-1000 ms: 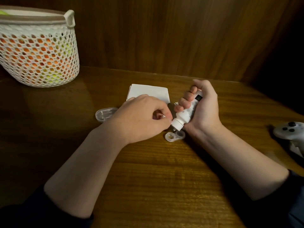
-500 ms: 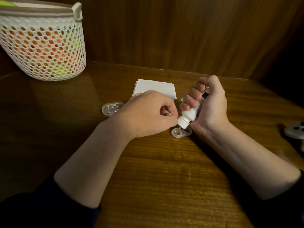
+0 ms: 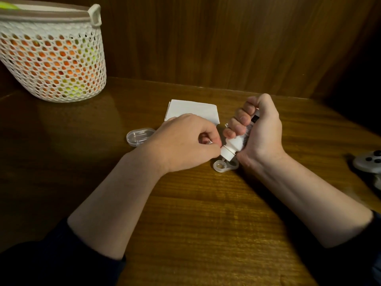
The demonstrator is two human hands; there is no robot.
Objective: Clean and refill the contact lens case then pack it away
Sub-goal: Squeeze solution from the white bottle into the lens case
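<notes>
- Head view: a small white solution bottle (image 3: 235,143) is gripped in the right hand (image 3: 260,133), all fingers curled round its body, and is held tilted with its nozzle pointing down and to the left.
- The nozzle is held directly above a clear contact lens case (image 3: 223,165), which lies on the wooden table (image 3: 206,223) between the two hands; its left well is seen open, while its right part is hidden under the bottle and the heel of the right hand.
- The left hand (image 3: 185,143) is rested on the table just beside the bottle's neck, its fingers curled inward with thumb and forefinger drawn together at the nozzle; a small white sliver is glimpsed inside the curl, but what is pinched there cannot be told.
- A clear oval plastic box (image 3: 140,136) is seen on the table just left of the left hand.
- A folded white tissue (image 3: 192,110) lies behind the hands, its near edge partly covered by the left hand.
- A white perforated basket (image 3: 51,58), with orange and yellow-green contents showing through its holes, stands at the table's far left corner.
- A pale game controller (image 3: 368,164) is cut off by the right edge.
- Dark sleeves are seen pushed back on both forearms.
</notes>
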